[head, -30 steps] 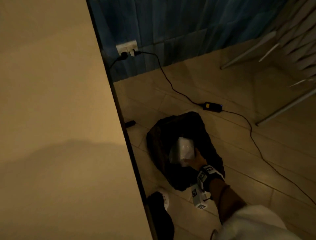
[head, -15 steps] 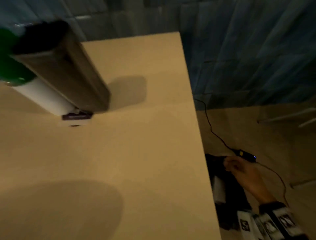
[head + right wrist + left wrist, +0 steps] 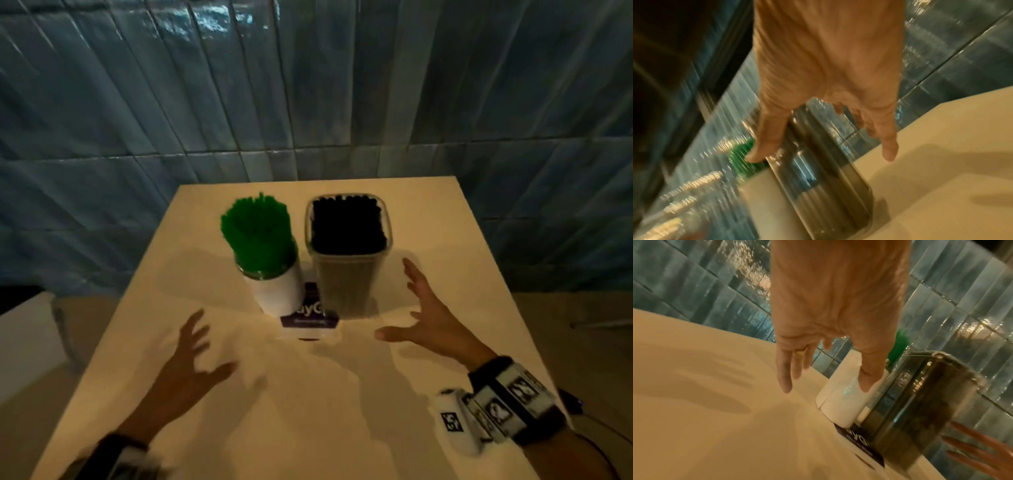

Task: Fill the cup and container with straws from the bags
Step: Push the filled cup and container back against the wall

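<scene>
A white cup packed with green straws stands at the middle of the beige table. Touching its right side is a clear square container full of black straws. My left hand hovers open in front of and left of the cup, fingers spread. My right hand is spread open just right of the container and holds nothing. In the left wrist view the left hand is close to the cup. The blurred right wrist view has the right hand near the container.
A purple-and-white card lies at the foot of the cup and container. A blue tiled wall runs behind the table. A white surface sits lower at the left. The table's right edge drops to the floor.
My right hand has come up from the black bag on the floor to beside the container. The view swung from the floor to the table, and my left hand came into view.
</scene>
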Tool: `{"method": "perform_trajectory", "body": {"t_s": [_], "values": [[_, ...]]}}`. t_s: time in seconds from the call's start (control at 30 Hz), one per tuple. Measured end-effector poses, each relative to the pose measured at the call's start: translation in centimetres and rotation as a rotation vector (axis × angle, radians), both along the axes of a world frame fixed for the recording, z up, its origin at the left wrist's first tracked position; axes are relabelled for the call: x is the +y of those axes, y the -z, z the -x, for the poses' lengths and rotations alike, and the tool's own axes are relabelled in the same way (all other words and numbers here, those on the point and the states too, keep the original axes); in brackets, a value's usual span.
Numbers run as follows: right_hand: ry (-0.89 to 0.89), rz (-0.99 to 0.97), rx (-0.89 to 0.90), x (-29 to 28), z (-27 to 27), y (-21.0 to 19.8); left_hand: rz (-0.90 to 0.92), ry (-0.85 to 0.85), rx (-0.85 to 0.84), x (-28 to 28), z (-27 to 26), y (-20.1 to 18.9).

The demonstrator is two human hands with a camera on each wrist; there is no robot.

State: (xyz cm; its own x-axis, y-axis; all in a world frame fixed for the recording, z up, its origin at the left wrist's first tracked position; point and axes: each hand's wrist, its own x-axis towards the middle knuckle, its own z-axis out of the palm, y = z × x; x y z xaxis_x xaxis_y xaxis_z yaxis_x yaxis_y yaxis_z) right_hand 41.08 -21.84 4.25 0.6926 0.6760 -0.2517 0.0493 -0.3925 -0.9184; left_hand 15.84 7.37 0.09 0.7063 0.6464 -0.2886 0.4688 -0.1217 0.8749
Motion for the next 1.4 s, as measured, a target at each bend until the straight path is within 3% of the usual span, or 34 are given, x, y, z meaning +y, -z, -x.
{"method": "perform_trajectory", "body": {"t_s": [0.17,0.33,0.57,0.87,1.1,1.4], "values": [[0.095,0.035,0.031,6.4,-0.9,0.1,-0.138,0.147,-0.091,2.9,-8.3,-0.2],[0.106,0.021,0.158,7.9,-1.7,0.5,-0.175,0.231,-0.204,2.7,-11.9,1.2],[0.102,0.067,0.111,8.0,-1.7,0.4,-0.014,0.085,-0.328,1.1,-12.8,1.7],[0.037,0.034,0.038,8.8,-1.9,1.2,-0.067,-0.02,-0.269,1.1,-12.4,1.8],[0.08,-0.05,0.078,15.1,-6.1,0.6,-0.18,-0.045,-0.207,8.8,-15.5,0.0],[0.091,-0.029,-0.063,26.6,-14.8,-1.4,-0.314,-0.062,-0.313,22.3,-23.7,-1.3]]}}
